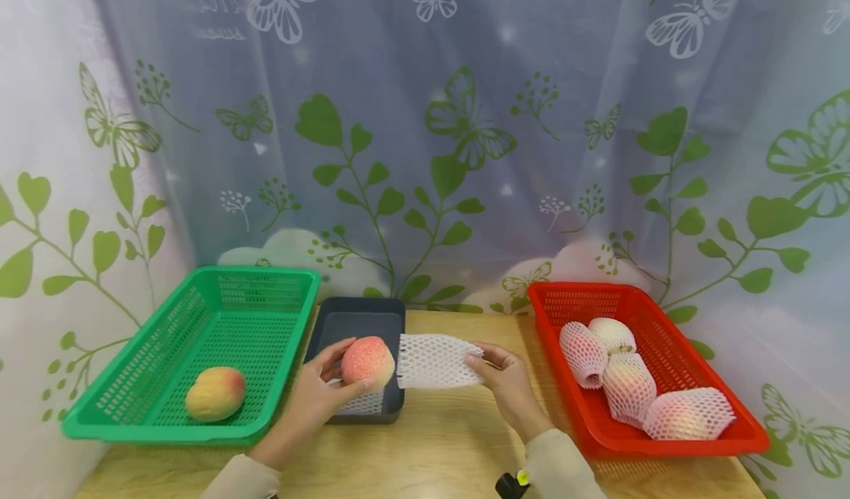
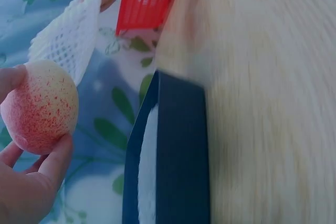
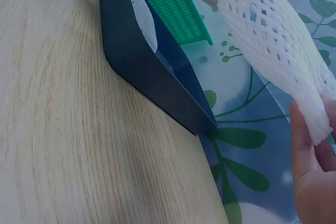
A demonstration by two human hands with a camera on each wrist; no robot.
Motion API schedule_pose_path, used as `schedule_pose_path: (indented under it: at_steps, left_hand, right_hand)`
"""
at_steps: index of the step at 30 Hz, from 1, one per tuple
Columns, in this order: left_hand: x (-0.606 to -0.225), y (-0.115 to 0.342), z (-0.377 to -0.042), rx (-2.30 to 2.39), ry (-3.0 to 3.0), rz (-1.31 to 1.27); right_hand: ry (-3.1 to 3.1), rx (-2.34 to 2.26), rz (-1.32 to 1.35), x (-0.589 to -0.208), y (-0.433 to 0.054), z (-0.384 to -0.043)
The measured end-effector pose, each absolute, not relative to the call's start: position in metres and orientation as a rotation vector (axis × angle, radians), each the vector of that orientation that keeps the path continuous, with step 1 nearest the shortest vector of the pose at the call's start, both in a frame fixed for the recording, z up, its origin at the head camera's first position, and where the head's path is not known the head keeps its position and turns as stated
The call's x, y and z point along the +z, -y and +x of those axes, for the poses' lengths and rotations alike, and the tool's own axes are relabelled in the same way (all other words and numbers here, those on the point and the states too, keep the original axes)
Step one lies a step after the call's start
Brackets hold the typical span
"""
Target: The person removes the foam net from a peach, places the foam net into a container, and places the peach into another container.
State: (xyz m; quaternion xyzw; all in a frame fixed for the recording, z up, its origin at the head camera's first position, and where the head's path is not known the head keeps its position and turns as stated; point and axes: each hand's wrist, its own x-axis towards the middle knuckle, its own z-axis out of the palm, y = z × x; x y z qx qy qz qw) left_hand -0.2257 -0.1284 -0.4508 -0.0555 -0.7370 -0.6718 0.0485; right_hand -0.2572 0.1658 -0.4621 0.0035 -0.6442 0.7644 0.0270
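My left hand (image 1: 321, 388) grips a pink and cream peach (image 1: 367, 362) between thumb and fingers, above the dark grey tray (image 1: 358, 305). To its right, my right hand (image 1: 505, 381) pinches one end of a white foam net sleeve (image 1: 438, 361). The sleeve's other end faces the peach, its edge right beside the fruit. In the left wrist view the peach (image 2: 44, 106) overlaps the sleeve's wide end. In the right wrist view, thumb and fingers squeeze the narrow end of the foam net sleeve (image 3: 278, 40). More white netting (image 1: 361, 404) lies in the tray.
On the left stands a green basket (image 1: 265, 336) with one yellow-red peach (image 1: 215, 394) inside. A red basket (image 1: 677, 336) on the right holds several net-covered peaches (image 1: 629, 384). Both stand on a wooden table (image 1: 438, 455), with a patterned curtain (image 1: 412, 152) behind.
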Motion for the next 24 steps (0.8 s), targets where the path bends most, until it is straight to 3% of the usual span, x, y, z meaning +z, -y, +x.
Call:
schedule_pose_path:
  at_steps: [24]
  left_hand:
    - [-0.435,0.250,-0.207,-1.676,2.427,0.090]
  right_hand:
    - [2.066,2.382,0.053,-0.469,-0.112,-0.278]
